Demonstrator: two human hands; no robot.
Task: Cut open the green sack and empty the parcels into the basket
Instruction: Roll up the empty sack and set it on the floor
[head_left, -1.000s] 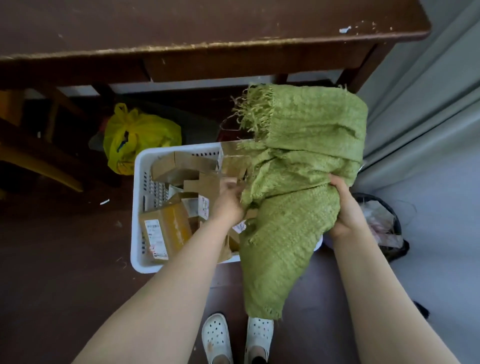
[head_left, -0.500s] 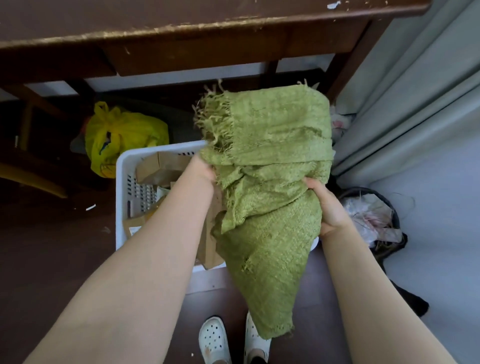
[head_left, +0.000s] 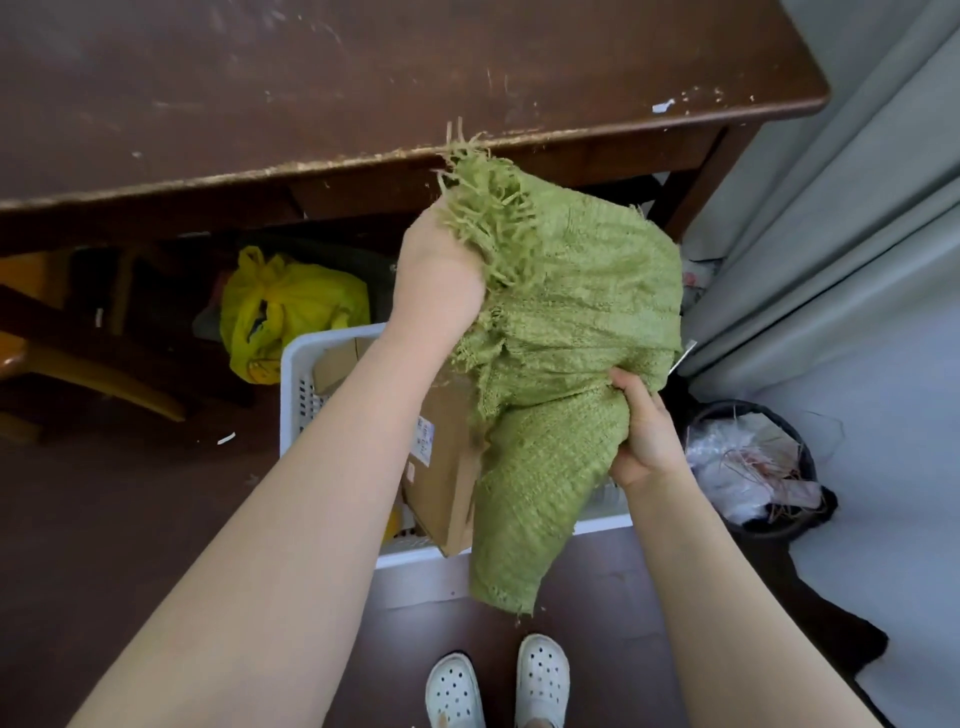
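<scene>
Centrally, the left hand (head_left: 439, 280) is gripping the frayed top of the sack (head_left: 576, 312), and the right hand (head_left: 644, 431) is clutching its middle. Below it, parcels (head_left: 441, 467) are lying in the basket (head_left: 292, 374).

Fingers of the left hand (head_left: 436, 280) are lying buried in the frayed mouth of the green sack (head_left: 571, 322), so none are showing. Tips of the right hand (head_left: 644, 436) are hiding in a fold. The sack and left forearm are covering most of the basket (head_left: 293, 364) beneath both hands. One parcel (head_left: 441, 483) between the hands is showing only partly, and its label (head_left: 424, 441) is reading too small. The shoes (head_left: 540, 680) below the right hand are being cropped by the bottom edge.
</scene>
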